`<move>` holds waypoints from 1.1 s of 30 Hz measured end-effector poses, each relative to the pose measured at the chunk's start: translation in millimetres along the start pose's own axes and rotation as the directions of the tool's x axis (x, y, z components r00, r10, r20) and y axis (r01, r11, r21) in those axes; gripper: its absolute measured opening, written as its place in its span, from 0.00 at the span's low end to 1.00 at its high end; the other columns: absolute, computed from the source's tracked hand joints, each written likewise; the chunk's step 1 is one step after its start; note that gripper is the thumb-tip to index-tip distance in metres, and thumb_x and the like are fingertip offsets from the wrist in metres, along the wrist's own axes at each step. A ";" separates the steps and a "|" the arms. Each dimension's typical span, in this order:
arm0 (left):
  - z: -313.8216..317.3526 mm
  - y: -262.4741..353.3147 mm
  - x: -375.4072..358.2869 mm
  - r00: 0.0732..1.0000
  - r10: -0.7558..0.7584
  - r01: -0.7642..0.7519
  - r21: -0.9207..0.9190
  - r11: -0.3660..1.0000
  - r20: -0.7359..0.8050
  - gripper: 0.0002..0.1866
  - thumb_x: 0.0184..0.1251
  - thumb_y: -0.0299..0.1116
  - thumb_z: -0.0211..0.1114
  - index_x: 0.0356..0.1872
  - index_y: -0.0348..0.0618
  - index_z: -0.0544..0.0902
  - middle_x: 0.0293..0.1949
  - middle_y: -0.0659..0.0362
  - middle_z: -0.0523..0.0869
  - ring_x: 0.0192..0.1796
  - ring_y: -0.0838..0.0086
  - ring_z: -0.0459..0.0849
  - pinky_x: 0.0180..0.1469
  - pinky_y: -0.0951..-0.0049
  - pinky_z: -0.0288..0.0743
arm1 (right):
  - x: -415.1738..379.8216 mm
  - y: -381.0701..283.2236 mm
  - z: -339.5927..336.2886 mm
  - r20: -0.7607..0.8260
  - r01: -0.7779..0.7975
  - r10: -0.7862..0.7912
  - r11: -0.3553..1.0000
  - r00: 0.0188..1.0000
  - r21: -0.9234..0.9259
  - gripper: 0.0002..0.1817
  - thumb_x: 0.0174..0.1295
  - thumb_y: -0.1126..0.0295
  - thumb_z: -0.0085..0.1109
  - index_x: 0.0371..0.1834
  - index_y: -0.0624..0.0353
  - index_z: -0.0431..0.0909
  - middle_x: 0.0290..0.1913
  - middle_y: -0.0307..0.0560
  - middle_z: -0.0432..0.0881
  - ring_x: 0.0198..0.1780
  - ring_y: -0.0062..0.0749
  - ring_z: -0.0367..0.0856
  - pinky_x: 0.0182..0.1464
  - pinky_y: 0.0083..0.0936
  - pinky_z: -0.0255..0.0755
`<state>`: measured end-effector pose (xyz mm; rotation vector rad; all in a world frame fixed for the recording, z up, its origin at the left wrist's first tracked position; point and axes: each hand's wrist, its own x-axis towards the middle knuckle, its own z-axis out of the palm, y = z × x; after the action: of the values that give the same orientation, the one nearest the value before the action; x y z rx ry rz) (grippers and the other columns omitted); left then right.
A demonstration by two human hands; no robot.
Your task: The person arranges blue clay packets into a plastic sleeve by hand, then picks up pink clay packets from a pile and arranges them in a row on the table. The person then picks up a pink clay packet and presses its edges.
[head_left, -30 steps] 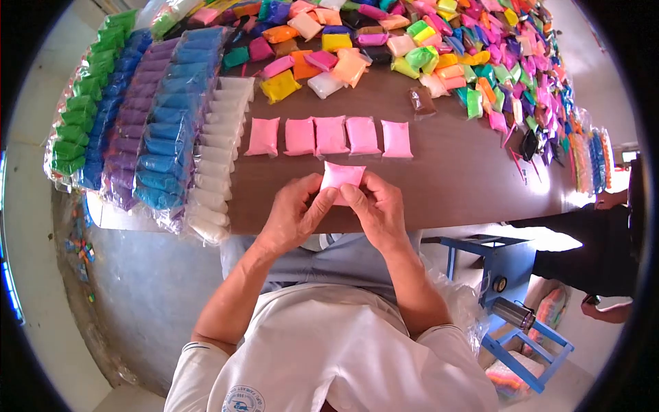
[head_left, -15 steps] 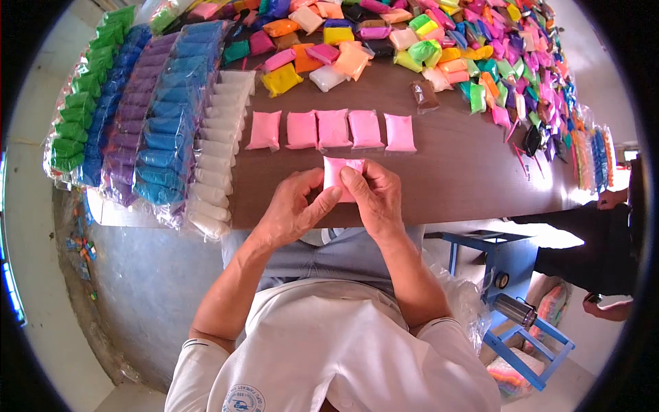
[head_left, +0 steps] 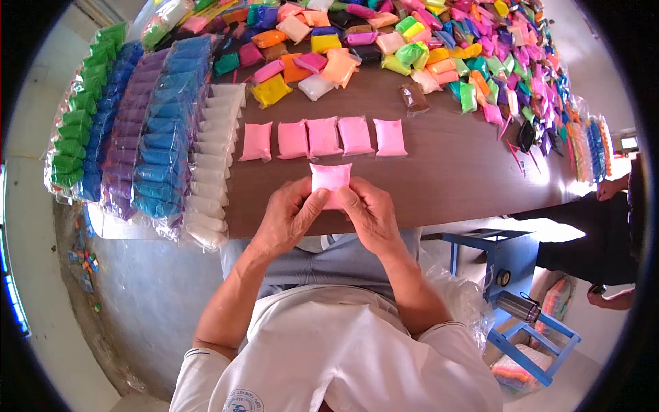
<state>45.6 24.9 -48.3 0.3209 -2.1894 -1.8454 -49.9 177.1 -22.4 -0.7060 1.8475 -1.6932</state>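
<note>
Between my two hands, above the table's near edge, I hold a small pink packet (head_left: 331, 178) upright. My left hand (head_left: 290, 214) pinches its lower left side, thumb on the front. My right hand (head_left: 371, 213) grips the lower right side the same way, with the fingers hidden behind. Just beyond, several similar pink packets lie in a row, from the leftmost packet (head_left: 257, 142) past the middle packet (head_left: 323, 136) to the rightmost packet (head_left: 390, 138). Their clear wrapping shows at the edges.
Long bagged rows of white packets (head_left: 208, 165), blue packets (head_left: 163, 154), purple packets and green packets (head_left: 72, 147) cover the table's left side. A heap of mixed coloured packets (head_left: 425, 48) fills the back. A brown packet (head_left: 414, 99) lies apart. Another person's hand (head_left: 611, 299) shows at right, near a blue stand (head_left: 511, 275).
My right thumb has moved from the packet's front face down to its lower edge, and both hands now hold the packet low by its sides. The view has shifted slightly.
</note>
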 end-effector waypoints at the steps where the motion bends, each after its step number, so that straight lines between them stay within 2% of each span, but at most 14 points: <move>1: 0.1 -0.2 0.7 1.000 -0.015 0.015 -0.003 1.000 0.004 0.13 0.77 0.40 0.61 0.42 0.38 0.84 0.27 0.52 0.80 0.29 0.62 0.73 0.37 0.63 0.69 | 0.1 1.5 -4.1 -0.002 0.001 -0.001 1.000 1.000 0.001 0.14 0.75 0.62 0.60 0.45 0.64 0.82 0.31 0.41 0.80 0.31 0.17 0.70 0.33 0.20 0.68; 2: -0.9 1.6 0.8 1.000 -0.012 0.012 -0.003 1.000 0.006 0.13 0.77 0.40 0.61 0.42 0.38 0.84 0.27 0.52 0.80 0.29 0.62 0.73 0.37 0.63 0.69 | 0.7 4.7 -8.7 0.015 -0.008 0.009 0.998 1.000 -0.070 0.13 0.74 0.62 0.60 0.45 0.64 0.82 0.30 0.41 0.79 0.31 0.18 0.70 0.33 0.21 0.68; 4: -2.8 18.2 2.5 0.998 0.020 -0.032 0.183 0.983 0.067 0.13 0.77 0.40 0.61 0.41 0.38 0.83 0.26 0.53 0.79 0.29 0.62 0.72 0.36 0.64 0.68 | -0.1 14.2 -9.6 0.028 -0.020 0.024 0.990 0.999 -0.143 0.13 0.74 0.62 0.60 0.44 0.64 0.82 0.29 0.42 0.78 0.31 0.18 0.70 0.33 0.21 0.68; 6: -0.9 11.3 1.7 0.997 0.065 -0.069 0.189 0.980 0.029 0.13 0.77 0.40 0.61 0.40 0.38 0.83 0.25 0.53 0.78 0.29 0.62 0.72 0.36 0.64 0.68 | 3.4 21.0 -2.6 -0.041 0.143 -0.150 0.981 0.988 -0.131 0.13 0.74 0.63 0.60 0.44 0.63 0.82 0.27 0.42 0.74 0.30 0.17 0.68 0.33 0.21 0.67; 7: -0.1 9.1 1.0 0.995 0.103 -0.099 0.199 0.975 -0.010 0.13 0.77 0.40 0.61 0.40 0.38 0.83 0.25 0.53 0.78 0.28 0.62 0.71 0.35 0.64 0.68 | 3.1 17.8 -3.6 -0.042 0.145 -0.151 0.981 0.988 -0.132 0.13 0.74 0.63 0.60 0.44 0.63 0.82 0.27 0.42 0.74 0.30 0.17 0.68 0.33 0.21 0.67; 12: -1.0 12.5 1.0 1.000 0.013 -0.013 0.113 0.993 -0.003 0.14 0.77 0.40 0.61 0.40 0.39 0.83 0.25 0.53 0.76 0.29 0.61 0.71 0.36 0.62 0.68 | 0.9 6.2 -4.8 0.032 -0.109 0.106 0.988 0.994 0.107 0.13 0.73 0.63 0.61 0.49 0.63 0.83 0.30 0.33 0.77 0.32 0.13 0.67 0.34 0.17 0.65; 17: -1.0 12.2 1.7 0.999 0.038 -0.039 0.191 0.981 0.010 0.15 0.78 0.41 0.59 0.41 0.39 0.83 0.26 0.52 0.77 0.30 0.61 0.71 0.37 0.63 0.68 | 0.2 9.5 -3.8 0.014 -0.111 0.110 0.988 0.994 0.110 0.16 0.73 0.61 0.63 0.53 0.64 0.83 0.33 0.30 0.79 0.34 0.11 0.70 0.35 0.16 0.67; 19: -2.1 15.6 2.0 0.999 -0.047 0.045 0.116 0.992 0.010 0.15 0.79 0.42 0.59 0.41 0.39 0.84 0.26 0.52 0.79 0.30 0.61 0.72 0.37 0.64 0.68 | 1.6 6.0 -1.5 -0.009 -0.142 0.144 0.985 0.990 0.094 0.17 0.73 0.61 0.63 0.53 0.64 0.83 0.34 0.31 0.80 0.35 0.10 0.71 0.35 0.15 0.68; 21: -3.6 18.1 1.3 0.995 -0.092 0.090 0.083 0.992 0.026 0.15 0.79 0.41 0.59 0.41 0.39 0.84 0.26 0.52 0.78 0.29 0.62 0.73 0.36 0.64 0.68 | 4.2 4.6 2.6 -0.047 -0.085 0.106 0.941 0.993 0.328 0.17 0.72 0.60 0.64 0.52 0.64 0.83 0.34 0.32 0.82 0.35 0.11 0.73 0.35 0.14 0.69; 23: -2.9 16.6 1.1 0.990 -0.136 0.133 0.051 0.990 0.048 0.15 0.79 0.41 0.59 0.41 0.39 0.84 0.25 0.53 0.78 0.28 0.63 0.73 0.35 0.64 0.68 | 9.0 7.1 -3.3 -0.016 -0.122 0.130 0.960 0.991 0.251 0.17 0.72 0.60 0.65 0.52 0.65 0.83 0.36 0.33 0.82 0.35 0.11 0.74 0.36 0.14 0.70; 25: 0.0 12.6 1.2 1.000 0.009 -0.009 0.078 0.997 -0.005 0.15 0.79 0.42 0.59 0.40 0.39 0.84 0.23 0.53 0.76 0.26 0.66 0.71 0.32 0.65 0.67 | 13.1 12.6 -4.2 0.015 -0.157 0.157 0.973 0.988 0.171 0.17 0.71 0.60 0.65 0.52 0.65 0.83 0.37 0.34 0.83 0.36 0.12 0.75 0.37 0.14 0.70; 27: -1.4 17.2 2.7 1.000 0.001 -0.001 0.087 0.996 -0.002 0.15 0.79 0.42 0.59 0.40 0.39 0.83 0.22 0.54 0.76 0.25 0.66 0.71 0.32 0.65 0.67 | 15.7 19.1 -0.7 0.001 -0.055 0.056 0.963 0.998 0.265 0.17 0.71 0.61 0.65 0.51 0.65 0.83 0.38 0.35 0.83 0.36 0.12 0.75 0.37 0.14 0.71; 31: -3.4 5.8 0.0 0.994 -0.112 0.112 -0.009 0.994 0.019 0.16 0.79 0.42 0.59 0.38 0.38 0.82 0.22 0.54 0.75 0.25 0.67 0.70 0.32 0.65 0.67 | 16.1 9.0 2.1 0.008 -0.071 0.073 0.940 0.997 0.334 0.16 0.72 0.61 0.65 0.50 0.63 0.83 0.37 0.35 0.84 0.36 0.12 0.76 0.36 0.16 0.72; 33: -3.2 1.9 -0.7 0.997 -0.070 0.070 0.021 0.997 0.013 0.16 0.79 0.42 0.60 0.38 0.38 0.82 0.22 0.54 0.75 0.25 0.67 0.70 0.32 0.65 0.67 | 15.7 5.8 -1.6 0.084 -0.208 0.194 0.951 0.977 0.230 0.15 0.72 0.61 0.64 0.49 0.63 0.83 0.34 0.34 0.83 0.35 0.12 0.75 0.34 0.17 0.71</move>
<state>47.3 22.5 -46.0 0.3950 -2.2347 -1.8681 -62.5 167.8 -28.6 -0.4490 1.5820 -1.7011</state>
